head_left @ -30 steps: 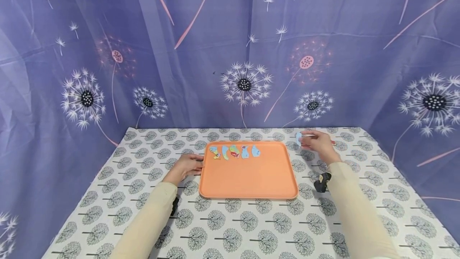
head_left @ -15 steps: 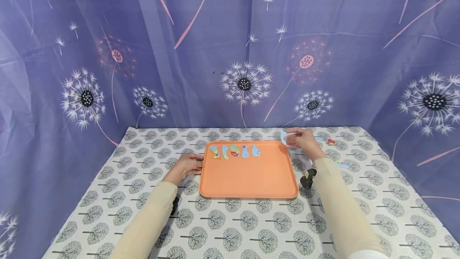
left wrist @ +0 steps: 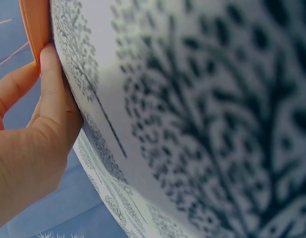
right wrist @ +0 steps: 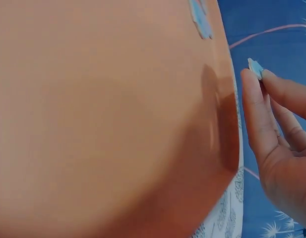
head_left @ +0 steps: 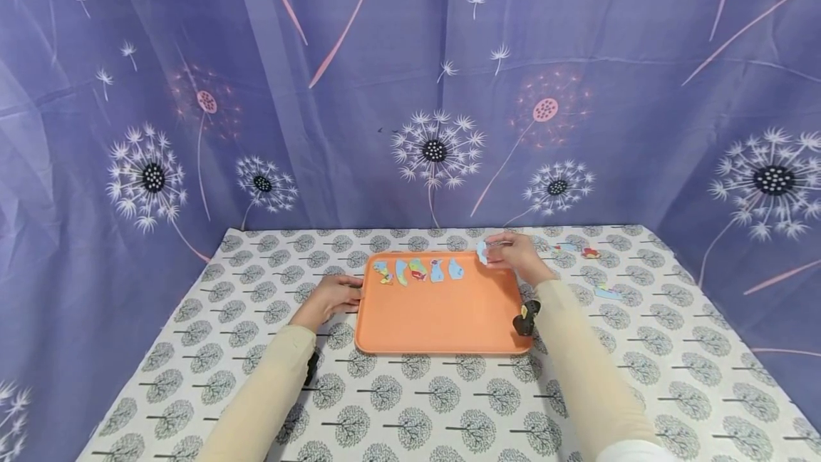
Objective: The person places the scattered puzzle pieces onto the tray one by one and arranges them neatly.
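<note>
Between thumb and fingertips my right hand (head_left: pixel 515 254) pinches a light blue puzzle piece (head_left: pixel 482 253), raised over the back right part of an orange tray (head_left: pixel 442 319). The right wrist view shows the same piece (right wrist: pixel 256 68) at the tips of that hand (right wrist: pixel 286 134), above the tray's rim. My left hand (head_left: pixel 335 296) grips the tray's left edge; close up, its thumb and forefinger (left wrist: pixel 49 94) hold the orange rim (left wrist: pixel 36 25). Several cut pieces lie in a row along the tray's back, among them a red and green one (head_left: pixel 418 271) and a light blue one (head_left: pixel 456 269).
Right of the tray, more pieces lie on the tree-print tablecloth (head_left: pixel 442 405): a red one (head_left: pixel 590 253), a blue one (head_left: pixel 564 247) and a blue-green one (head_left: pixel 607 292). A purple dandelion-print curtain (head_left: pixel 359 127) hangs behind and at both sides of the table.
My right hand has carried the light blue puzzle piece leftward from the cloth to above the tray, uncovering the pieces at right. The left hand stays at the tray's edge.
</note>
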Motion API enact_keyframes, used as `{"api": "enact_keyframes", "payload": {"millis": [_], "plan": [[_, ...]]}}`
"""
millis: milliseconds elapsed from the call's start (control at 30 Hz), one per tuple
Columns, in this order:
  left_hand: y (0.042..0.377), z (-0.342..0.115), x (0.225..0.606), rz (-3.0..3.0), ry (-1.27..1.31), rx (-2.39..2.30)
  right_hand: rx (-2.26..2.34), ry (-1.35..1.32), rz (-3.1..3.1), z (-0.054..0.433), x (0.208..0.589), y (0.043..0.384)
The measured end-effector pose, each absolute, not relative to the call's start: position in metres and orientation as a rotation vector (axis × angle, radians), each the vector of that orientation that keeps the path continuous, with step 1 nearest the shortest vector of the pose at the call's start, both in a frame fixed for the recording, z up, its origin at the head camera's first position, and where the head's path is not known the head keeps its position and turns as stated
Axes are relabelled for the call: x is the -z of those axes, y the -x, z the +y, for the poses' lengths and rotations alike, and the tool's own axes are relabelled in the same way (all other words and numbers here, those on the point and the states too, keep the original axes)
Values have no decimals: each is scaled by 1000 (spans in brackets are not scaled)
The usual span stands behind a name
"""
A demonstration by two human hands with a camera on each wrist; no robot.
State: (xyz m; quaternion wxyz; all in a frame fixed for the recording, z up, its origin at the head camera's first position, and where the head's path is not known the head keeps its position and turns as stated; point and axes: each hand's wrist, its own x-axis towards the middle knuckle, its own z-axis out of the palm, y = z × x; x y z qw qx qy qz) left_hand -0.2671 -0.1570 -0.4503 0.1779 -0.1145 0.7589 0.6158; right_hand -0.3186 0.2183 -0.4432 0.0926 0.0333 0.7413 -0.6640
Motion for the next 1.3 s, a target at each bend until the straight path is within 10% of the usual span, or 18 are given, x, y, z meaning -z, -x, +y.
{"api": "enact_keyframes", "payload": {"millis": [1300], "plan": [[270,-156,453,2177,345,-1720,1735,-76,2326,193,457,319]]}}
